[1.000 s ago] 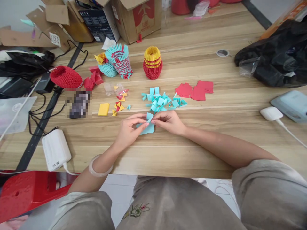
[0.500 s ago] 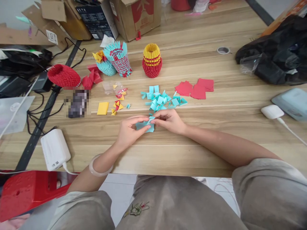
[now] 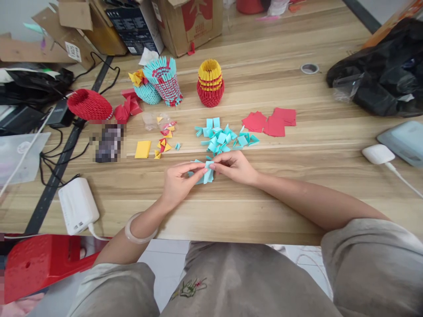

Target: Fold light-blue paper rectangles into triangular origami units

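Observation:
A small light-blue paper piece (image 3: 209,166) is pinched between both hands above the wooden table. My left hand (image 3: 180,178) grips its left side with thumb and fingers. At its right edge, my right hand (image 3: 236,167) holds it between thumb and forefinger. Flat light-blue paper slips (image 3: 197,179) lie under the fingers, partly hidden. Just beyond the hands spreads a heap of folded light-blue paper pieces (image 3: 220,138). Red paper slips (image 3: 275,126) lie to its right. A yellow paper stack (image 3: 142,149) and small folded yellow and red pieces (image 3: 164,144) are to the left.
Folded-paper vases stand farther back: a red and yellow one (image 3: 210,83), a blue and red one (image 3: 165,83). A red paper form (image 3: 89,105) lies left. Cardboard boxes (image 3: 188,26) line the back. A white power bank (image 3: 78,206), tape roll (image 3: 309,68) and black bag (image 3: 380,70) flank the workspace.
The light-blue piece between my fingers has turned and now shows as a narrow upright strip. Both hands stay nearly in place; the whole view has shifted slightly.

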Demonstrator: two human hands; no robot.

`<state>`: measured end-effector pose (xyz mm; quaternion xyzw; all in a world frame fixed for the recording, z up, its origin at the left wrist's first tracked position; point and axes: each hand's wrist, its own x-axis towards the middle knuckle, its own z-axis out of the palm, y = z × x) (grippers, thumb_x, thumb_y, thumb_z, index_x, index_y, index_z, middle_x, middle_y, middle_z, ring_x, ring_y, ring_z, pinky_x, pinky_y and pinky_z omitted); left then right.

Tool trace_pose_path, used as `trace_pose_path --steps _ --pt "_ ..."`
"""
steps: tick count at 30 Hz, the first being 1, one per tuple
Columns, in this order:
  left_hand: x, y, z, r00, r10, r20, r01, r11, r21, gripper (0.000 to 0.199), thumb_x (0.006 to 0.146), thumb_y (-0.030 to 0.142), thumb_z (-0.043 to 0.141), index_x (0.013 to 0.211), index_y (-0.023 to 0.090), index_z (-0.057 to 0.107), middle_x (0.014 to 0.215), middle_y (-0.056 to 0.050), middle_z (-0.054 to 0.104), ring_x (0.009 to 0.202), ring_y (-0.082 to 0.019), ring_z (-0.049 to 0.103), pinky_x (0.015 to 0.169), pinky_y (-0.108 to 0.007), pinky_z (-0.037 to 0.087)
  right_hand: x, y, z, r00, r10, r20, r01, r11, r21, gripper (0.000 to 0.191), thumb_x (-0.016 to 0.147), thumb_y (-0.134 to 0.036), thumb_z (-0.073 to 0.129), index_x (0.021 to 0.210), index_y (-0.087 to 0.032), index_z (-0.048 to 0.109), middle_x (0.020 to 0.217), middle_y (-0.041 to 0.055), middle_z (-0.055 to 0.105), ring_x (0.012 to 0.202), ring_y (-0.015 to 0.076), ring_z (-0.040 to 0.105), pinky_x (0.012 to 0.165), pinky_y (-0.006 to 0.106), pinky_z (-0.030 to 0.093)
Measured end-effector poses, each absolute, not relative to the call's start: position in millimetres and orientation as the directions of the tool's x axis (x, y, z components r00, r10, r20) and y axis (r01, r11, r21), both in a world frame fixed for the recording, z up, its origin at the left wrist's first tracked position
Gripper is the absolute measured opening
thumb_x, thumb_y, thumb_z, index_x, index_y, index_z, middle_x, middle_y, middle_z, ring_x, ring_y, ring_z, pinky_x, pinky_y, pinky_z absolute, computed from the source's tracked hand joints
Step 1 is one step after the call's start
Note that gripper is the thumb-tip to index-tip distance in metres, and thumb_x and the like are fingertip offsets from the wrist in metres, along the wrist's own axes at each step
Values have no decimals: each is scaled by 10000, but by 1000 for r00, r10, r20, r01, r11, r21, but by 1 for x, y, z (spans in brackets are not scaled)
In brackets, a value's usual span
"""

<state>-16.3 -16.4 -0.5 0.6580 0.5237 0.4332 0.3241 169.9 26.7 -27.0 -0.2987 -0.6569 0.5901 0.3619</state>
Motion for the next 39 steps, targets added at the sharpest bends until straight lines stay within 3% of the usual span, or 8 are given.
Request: trace_pose_path --steps 7,19,25,33,39 --pt "-14 -17 2 91 985 144 357 -167 919 284 650 272 795 912 173 748 800 -49 752 679 -166 700 678 -282 599 169 26 -25 -534 842 83 -59 61 -996 385 794 -499 626 717 -122 645 575 9 606 514 83 543 501 198 444" --pt "-12 -18 2 62 991 116 319 -130 939 246 685 279 764 904 167 748 794 -56 755 696 -169 713 674 -265 611 169 27 -24 -521 850 71 -64 44 -997 400 777 -514 634 676 -126 618 545 -2 576 491 77 523 481 193 422" --pt "-12 -18 1 92 993 78 335 -105 936 345 633 289 808 948 169 735 775 -49 750 689 -172 714 673 -264 611 169 27 -23 -521 850 77 -53 58 -997 438 775 -557 618 669 -133 593 543 -8 572 487 73 517 481 192 421" --pt "-10 -18 4 -47 998 37 231 -25 973 352 607 318 826 898 142 737 768 -64 750 689 -175 713 617 -245 602 169 27 -22 -585 806 85 -107 27 -994 374 764 -494 663 745 -120 646 588 3 612 512 77 543 498 195 455" --pt "-11 -17 3 -33 997 65 250 -54 967 319 609 320 823 873 156 753 781 -63 754 703 -191 717 644 -276 613 169 28 -23 -589 801 104 -132 31 -991 362 761 -485 674 723 -126 643 589 5 620 521 79 549 515 202 468"
